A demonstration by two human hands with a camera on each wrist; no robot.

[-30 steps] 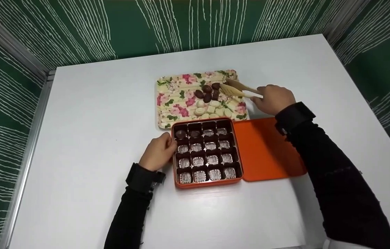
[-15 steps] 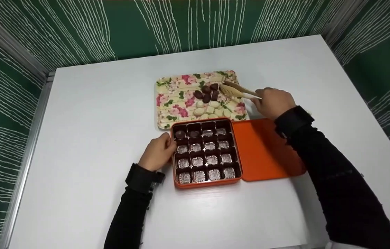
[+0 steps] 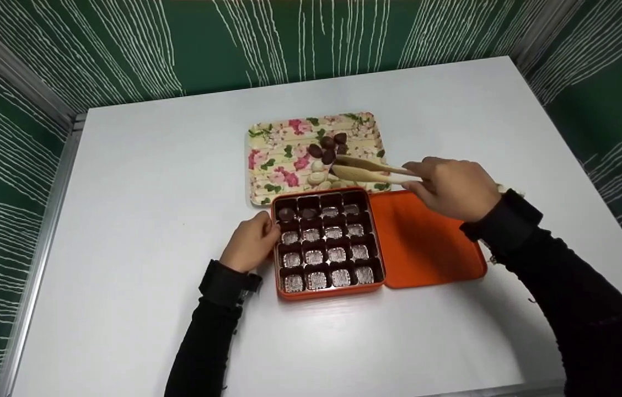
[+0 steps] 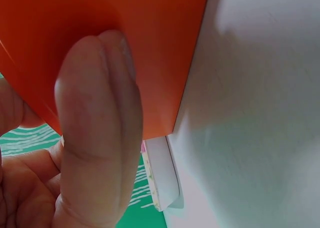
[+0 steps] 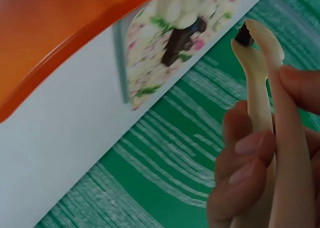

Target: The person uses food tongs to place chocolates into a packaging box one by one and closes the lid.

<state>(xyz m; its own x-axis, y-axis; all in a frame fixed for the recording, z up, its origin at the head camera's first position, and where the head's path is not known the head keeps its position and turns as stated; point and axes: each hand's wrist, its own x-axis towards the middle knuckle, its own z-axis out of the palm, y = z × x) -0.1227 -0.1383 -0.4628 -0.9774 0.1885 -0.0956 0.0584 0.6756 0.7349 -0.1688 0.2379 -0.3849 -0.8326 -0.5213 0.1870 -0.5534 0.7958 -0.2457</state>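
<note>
Here you are with the wooden tongs (image 3: 360, 174) gripped in your right hand (image 3: 457, 184), and a dark chocolate (image 5: 244, 36) sits pinched between their tips! They reach in over the near right part of the floral tray (image 3: 275, 149), which lies toward the far edge of the white worktop (image 3: 140, 220). Beyond the tips, more dark chocolates (image 3: 327, 142) cluster; white ones (image 3: 316, 178) lie along the tray's near edge, partly hidden by your tongs. Your left hand (image 3: 250, 242) holds the orange box (image 3: 333, 294) at its left wall, fingers pressed outside, thumb at the rim. Inside, two dark pieces (image 3: 286, 214) occupy compartments side by side from the far left corner. And the orange lid (image 3: 432, 248) lies flat just right of the box!
</note>
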